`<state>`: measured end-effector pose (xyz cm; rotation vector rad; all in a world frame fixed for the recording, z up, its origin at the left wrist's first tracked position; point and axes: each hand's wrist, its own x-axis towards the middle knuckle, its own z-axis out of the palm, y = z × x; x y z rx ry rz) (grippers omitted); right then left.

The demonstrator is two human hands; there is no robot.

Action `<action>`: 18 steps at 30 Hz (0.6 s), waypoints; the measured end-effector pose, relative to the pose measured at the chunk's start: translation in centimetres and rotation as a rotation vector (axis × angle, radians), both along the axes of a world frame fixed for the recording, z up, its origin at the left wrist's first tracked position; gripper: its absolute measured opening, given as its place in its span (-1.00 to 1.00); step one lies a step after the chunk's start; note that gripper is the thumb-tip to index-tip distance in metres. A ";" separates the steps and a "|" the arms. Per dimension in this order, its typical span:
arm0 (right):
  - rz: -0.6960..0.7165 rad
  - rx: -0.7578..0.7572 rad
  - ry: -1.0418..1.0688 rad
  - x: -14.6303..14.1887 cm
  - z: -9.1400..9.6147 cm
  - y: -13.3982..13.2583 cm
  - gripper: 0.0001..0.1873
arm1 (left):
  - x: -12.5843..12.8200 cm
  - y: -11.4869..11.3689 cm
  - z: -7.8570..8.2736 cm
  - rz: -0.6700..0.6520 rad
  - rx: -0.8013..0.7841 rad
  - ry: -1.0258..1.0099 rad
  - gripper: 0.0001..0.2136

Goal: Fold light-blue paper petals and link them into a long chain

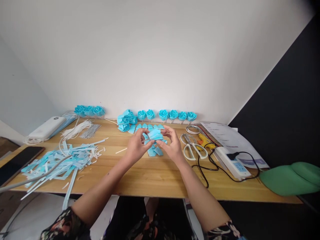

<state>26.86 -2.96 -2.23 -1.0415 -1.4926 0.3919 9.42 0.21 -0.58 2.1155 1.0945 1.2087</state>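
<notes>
- left hand (136,146) pinches the left edge of a blue folded piece (154,135), fingers closed on it, raised just above the wooden table (150,176).
- right hand (173,145) grips the right edge of the same piece, fingers curled around it.
- more blue pieces (155,151) lie on the table directly beneath the hands.
- white scissors (192,146) lie just right of the right hand.
- a heap of blue strips (60,161) sits at the near left.
- a row of blue paper roses (165,115) lines the far edge along the wall.
</notes>
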 end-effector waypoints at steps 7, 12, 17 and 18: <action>0.021 -0.042 -0.053 0.0 -0.1 -0.1 -0.37 | 0.3 0.3 -0.5 0.001 0.123 0.002 -0.80; -0.027 -0.036 0.001 -0.1 -0.3 0.2 -0.53 | 0.3 0.3 -0.7 0.086 0.172 0.031 -0.82; -0.059 -0.054 0.038 -0.3 -0.2 0.2 -0.47 | 1.0 0.1 -0.9 0.075 0.175 -0.040 -0.89; -0.062 -0.064 0.043 -0.4 -0.2 0.2 -0.45 | 1.2 0.0 -1.0 0.068 0.176 -0.058 -0.89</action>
